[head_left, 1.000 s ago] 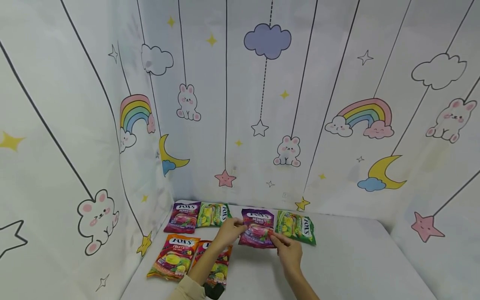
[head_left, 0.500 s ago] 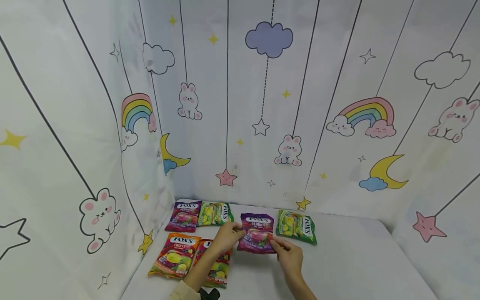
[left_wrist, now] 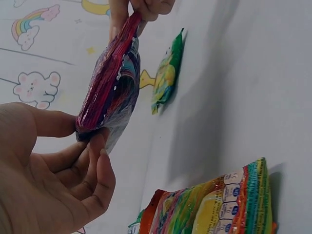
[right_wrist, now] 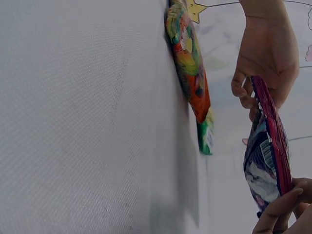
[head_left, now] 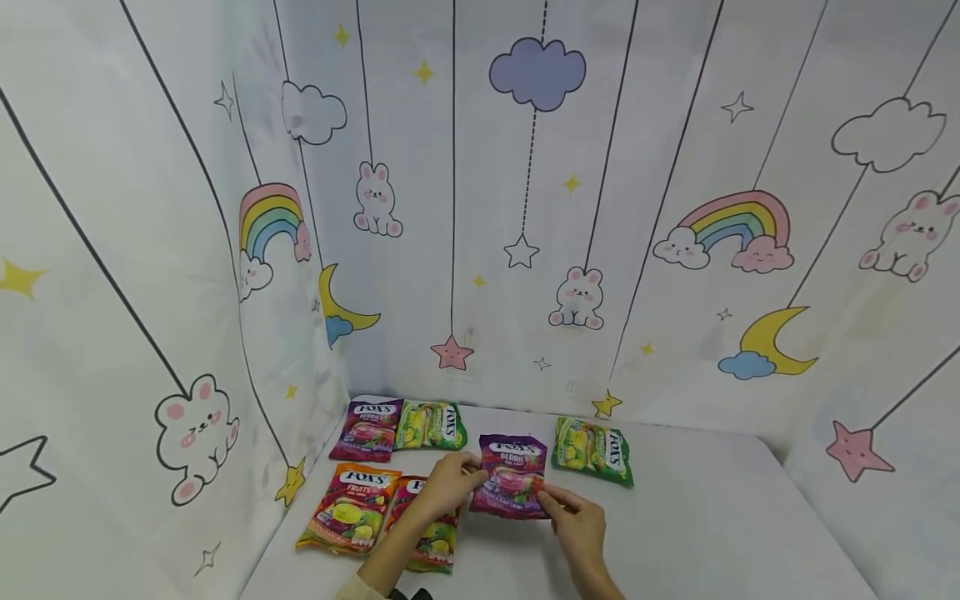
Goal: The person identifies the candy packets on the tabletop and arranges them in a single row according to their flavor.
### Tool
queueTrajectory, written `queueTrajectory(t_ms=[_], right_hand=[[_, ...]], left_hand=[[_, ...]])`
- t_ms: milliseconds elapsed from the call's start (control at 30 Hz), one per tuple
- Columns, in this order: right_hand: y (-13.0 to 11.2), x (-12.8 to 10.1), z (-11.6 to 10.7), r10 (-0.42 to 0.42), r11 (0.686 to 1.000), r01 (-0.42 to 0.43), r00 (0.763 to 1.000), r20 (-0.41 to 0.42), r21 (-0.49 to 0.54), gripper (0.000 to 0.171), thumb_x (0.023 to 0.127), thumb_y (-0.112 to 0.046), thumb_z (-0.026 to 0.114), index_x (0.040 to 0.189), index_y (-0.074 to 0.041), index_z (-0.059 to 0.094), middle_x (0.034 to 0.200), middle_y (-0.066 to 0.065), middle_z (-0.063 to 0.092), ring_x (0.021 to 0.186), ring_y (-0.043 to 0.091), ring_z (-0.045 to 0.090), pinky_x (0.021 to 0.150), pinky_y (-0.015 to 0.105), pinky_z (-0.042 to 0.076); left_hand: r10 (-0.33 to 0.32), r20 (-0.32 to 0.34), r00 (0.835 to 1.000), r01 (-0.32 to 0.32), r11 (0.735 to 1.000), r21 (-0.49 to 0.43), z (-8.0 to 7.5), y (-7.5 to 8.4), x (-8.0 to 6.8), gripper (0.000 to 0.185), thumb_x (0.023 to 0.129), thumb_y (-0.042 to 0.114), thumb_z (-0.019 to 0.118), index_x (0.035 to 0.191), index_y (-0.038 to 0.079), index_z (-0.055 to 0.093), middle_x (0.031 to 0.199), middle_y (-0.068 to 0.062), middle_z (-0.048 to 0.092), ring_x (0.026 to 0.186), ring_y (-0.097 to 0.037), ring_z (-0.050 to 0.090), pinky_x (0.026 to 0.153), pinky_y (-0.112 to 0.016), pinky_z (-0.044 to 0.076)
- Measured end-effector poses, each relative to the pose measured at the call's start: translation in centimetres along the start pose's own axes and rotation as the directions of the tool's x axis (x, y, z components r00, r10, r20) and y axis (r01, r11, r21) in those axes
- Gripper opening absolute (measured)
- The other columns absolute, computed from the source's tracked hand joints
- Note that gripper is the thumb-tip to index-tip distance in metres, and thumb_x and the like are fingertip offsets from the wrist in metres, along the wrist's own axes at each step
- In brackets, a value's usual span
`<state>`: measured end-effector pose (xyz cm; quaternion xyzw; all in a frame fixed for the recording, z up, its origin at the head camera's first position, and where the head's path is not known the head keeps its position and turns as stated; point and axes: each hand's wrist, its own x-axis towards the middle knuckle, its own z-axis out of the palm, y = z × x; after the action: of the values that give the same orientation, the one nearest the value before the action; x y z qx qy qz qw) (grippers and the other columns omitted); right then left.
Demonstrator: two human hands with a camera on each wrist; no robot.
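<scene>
Both hands hold one purple FOX'S Berries candy bag [head_left: 512, 487] just above the white table [head_left: 697, 533]. My left hand [head_left: 448, 481] pinches the bag's left edge, and in the left wrist view the bag [left_wrist: 111, 92] sits between thumb and fingers of that hand [left_wrist: 58, 165]. My right hand [head_left: 573, 517] pinches the bag's lower right corner. In the right wrist view the bag [right_wrist: 268, 151] hangs edge-on, clear of the table, with the right hand's fingertips [right_wrist: 278, 209] on its lower end.
More candy bags lie on the table: a purple one [head_left: 368, 428] and a green one [head_left: 430, 425] at the back left, a green one [head_left: 592, 451] at the back right, and two orange fruit bags [head_left: 348, 508] at the front left. Printed cloth walls close in behind and left.
The purple bag held by both hands has come toward me and slightly left, away from the green bag at the back right. The other bags lie as before.
</scene>
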<state>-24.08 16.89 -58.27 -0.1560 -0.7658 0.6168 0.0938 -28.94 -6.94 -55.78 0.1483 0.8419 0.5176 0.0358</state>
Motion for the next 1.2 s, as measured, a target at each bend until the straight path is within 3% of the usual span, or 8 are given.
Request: queueTrajectory(t_ms=[433, 733, 1000, 1200], right_hand=[[0.2, -1.1, 0.1, 0.051, 0.999, -0.051, 0.998, 0.025, 0.000, 0.022, 0.090, -0.023, 0.084, 0.107, -0.010, 0.083, 0.073, 0.001, 0.069, 0.061, 0.016, 0.055, 0.050, 0.026, 0.042], [0.1, -1.9, 0.2, 0.078, 0.996, -0.080, 0.995, 0.066, 0.038, 0.024, 0.086, -0.024, 0.087, 0.104, -0.008, 0.084, 0.075, 0.002, 0.071, 0.062, 0.016, 0.057, 0.051, 0.027, 0.046], [0.3, -2.5, 0.2, 0.113, 0.993, -0.114, 0.990, 0.089, 0.011, 0.021, 0.086, -0.021, 0.087, 0.104, -0.008, 0.084, 0.075, 0.001, 0.070, 0.062, 0.017, 0.058, 0.053, 0.028, 0.047], [0.6, -2.8, 0.1, 0.113, 0.994, -0.112, 0.988, 0.105, -0.016, 0.020, 0.086, -0.019, 0.087, 0.103, -0.008, 0.083, 0.076, 0.001, 0.071, 0.061, 0.016, 0.059, 0.053, 0.028, 0.047]], left_hand=[[-0.058, 0.022, 0.998, 0.058, 0.998, -0.003, -0.2, 0.0, -1.2, 0.027, 0.101, 0.026, 0.069, 0.117, 0.004, 0.071, 0.105, -0.003, 0.070, 0.091, -0.018, 0.062, 0.076, -0.037, 0.054], [-0.065, 0.029, 0.997, 0.066, 0.998, -0.014, -0.6, -0.3, -2.1, 0.030, 0.101, 0.025, 0.069, 0.119, 0.001, 0.071, 0.103, -0.003, 0.070, 0.091, -0.016, 0.063, 0.078, -0.036, 0.055], [-0.081, 0.047, 0.996, 0.083, 0.996, -0.023, -0.7, -0.5, -2.7, 0.030, 0.102, 0.023, 0.067, 0.121, 0.000, 0.070, 0.104, -0.003, 0.069, 0.091, -0.017, 0.061, 0.075, -0.034, 0.052], [-0.061, 0.058, 0.996, 0.060, 0.998, 0.013, -0.5, -1.3, -3.1, 0.026, 0.102, 0.022, 0.067, 0.118, 0.003, 0.072, 0.106, -0.003, 0.071, 0.094, -0.020, 0.063, 0.080, -0.041, 0.055]])
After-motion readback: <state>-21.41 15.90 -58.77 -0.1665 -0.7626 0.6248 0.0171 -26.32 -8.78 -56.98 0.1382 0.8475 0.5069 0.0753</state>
